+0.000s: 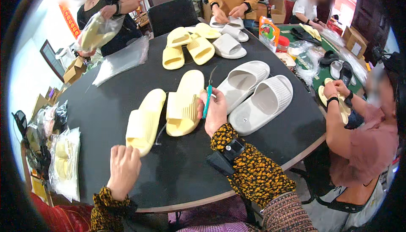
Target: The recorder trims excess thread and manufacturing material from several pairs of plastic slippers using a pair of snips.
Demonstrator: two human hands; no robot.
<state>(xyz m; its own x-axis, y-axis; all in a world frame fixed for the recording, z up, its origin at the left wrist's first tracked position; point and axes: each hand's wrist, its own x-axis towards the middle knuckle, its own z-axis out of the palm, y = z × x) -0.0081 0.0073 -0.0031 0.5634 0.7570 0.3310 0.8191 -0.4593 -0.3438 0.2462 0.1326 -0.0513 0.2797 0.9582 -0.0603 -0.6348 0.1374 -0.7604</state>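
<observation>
Two pale yellow slide sandals lie before me on the round black table (110, 105): one (145, 121) at the left, the other (184, 103) beside it. My left hand (123, 169) rests with curled fingers on the table right at the heel end of the left sandal and holds nothing that I can see. My right hand (214, 113) grips a small pair of teal-handled snips (207, 99), blades pointing up, next to the right yellow sandal. A black device is strapped to my right wrist.
A pair of white slide sandals (253, 94) lies right of my hand. More yellow and white sandals (198, 44) sit at the far side with clear bags (122, 61). Three other people work around the table; a fourth sits farther back. Bagged sandals (65, 162) sit at the left.
</observation>
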